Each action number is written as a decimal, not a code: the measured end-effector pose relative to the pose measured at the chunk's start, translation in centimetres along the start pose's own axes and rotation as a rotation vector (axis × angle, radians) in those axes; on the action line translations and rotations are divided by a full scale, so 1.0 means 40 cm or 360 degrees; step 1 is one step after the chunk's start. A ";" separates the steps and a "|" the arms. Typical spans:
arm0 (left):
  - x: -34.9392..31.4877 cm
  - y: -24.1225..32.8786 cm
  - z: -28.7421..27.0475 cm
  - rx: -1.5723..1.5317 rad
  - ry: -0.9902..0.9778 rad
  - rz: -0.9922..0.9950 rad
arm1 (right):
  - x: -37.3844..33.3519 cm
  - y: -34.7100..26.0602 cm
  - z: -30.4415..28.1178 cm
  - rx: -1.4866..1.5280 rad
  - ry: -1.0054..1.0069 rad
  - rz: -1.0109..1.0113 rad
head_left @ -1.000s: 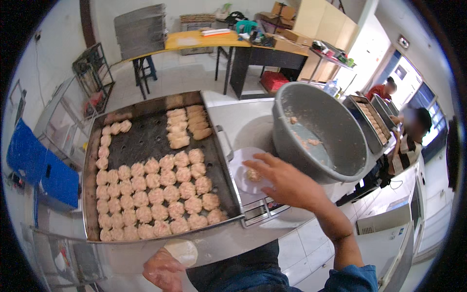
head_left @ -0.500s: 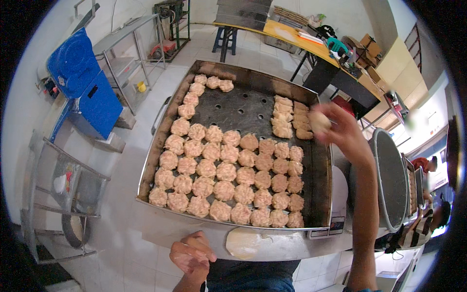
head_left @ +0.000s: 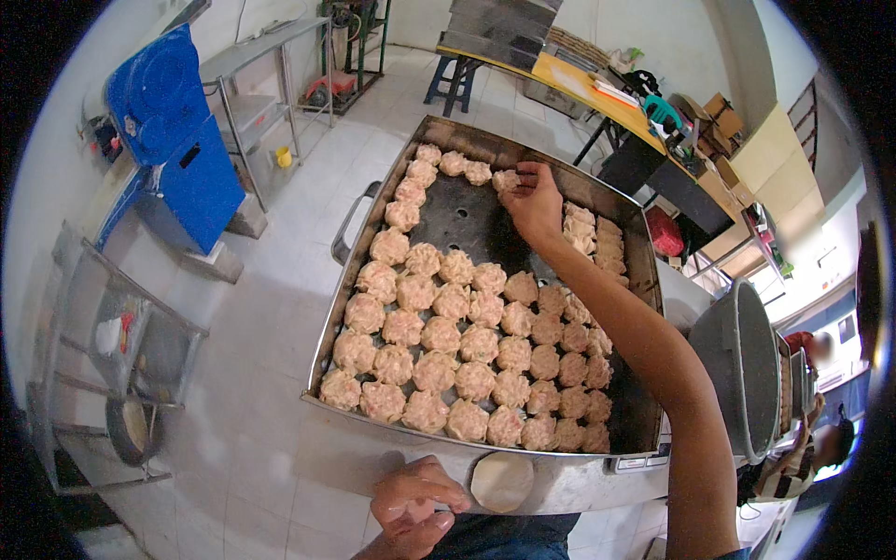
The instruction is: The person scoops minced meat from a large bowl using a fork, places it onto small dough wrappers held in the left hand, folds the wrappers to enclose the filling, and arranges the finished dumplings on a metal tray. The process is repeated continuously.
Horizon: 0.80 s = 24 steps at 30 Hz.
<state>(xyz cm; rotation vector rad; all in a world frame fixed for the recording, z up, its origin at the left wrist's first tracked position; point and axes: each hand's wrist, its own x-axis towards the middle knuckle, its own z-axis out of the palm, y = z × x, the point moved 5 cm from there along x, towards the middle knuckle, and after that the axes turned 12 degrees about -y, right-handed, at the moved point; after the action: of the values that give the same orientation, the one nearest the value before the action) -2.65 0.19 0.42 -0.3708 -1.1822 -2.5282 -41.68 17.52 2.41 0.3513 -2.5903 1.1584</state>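
Observation:
My right hand reaches across to the far side of a deep metal tray, its fingers closed on a siomai dumpling. This dumpling sits at the end of the short far row, beside another dumpling. Rows of pinkish, open-topped dumplings cover the near part of the tray. Close to my body, my left hand is curled with its fingers together; what they hold, if anything, is hidden. Right of it, pale round dough wrappers lie on the table edge.
Paler folded dumplings line the tray's right side, partly behind my forearm. A large grey tub stands right of the tray, with a scale at the near right corner. Other people are at the far right.
My right hand has carried the dumpling from above the tray's right side leftward to the end of the far row. My left hand stays curled near the wrappers. The view has shifted.

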 end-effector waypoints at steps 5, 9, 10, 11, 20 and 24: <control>0.005 0.006 -0.008 0.0096 -0.0180 0.0031 | -0.007 -0.003 0.002 0.0050 0.0118 0.0025; 0.011 0.010 -0.012 0.0177 -0.0284 0.0044 | 0.002 0.009 0.004 0.0082 0.0070 0.0122; 0.013 0.011 -0.011 0.0185 -0.0290 0.0052 | 0.003 0.006 0.005 0.0093 0.0038 0.0160; 0.013 0.011 -0.010 0.0197 -0.0303 0.0062 | 0.002 0.005 0.007 0.0038 0.0006 0.0229; 0.051 0.005 0.100 0.1451 -0.1009 -0.0153 | 0.001 -0.029 -0.122 -0.0502 -0.0272 -0.0015; 0.027 -0.036 0.123 0.1960 -0.1154 -0.0549 | -0.135 -0.260 -0.266 -0.0283 -0.0485 -0.0383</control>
<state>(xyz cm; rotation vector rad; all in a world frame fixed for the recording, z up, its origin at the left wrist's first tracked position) -3.72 4.67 2.87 -0.7735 -2.9185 -1.3512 -31.58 19.36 14.46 0.8295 -2.7799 0.8400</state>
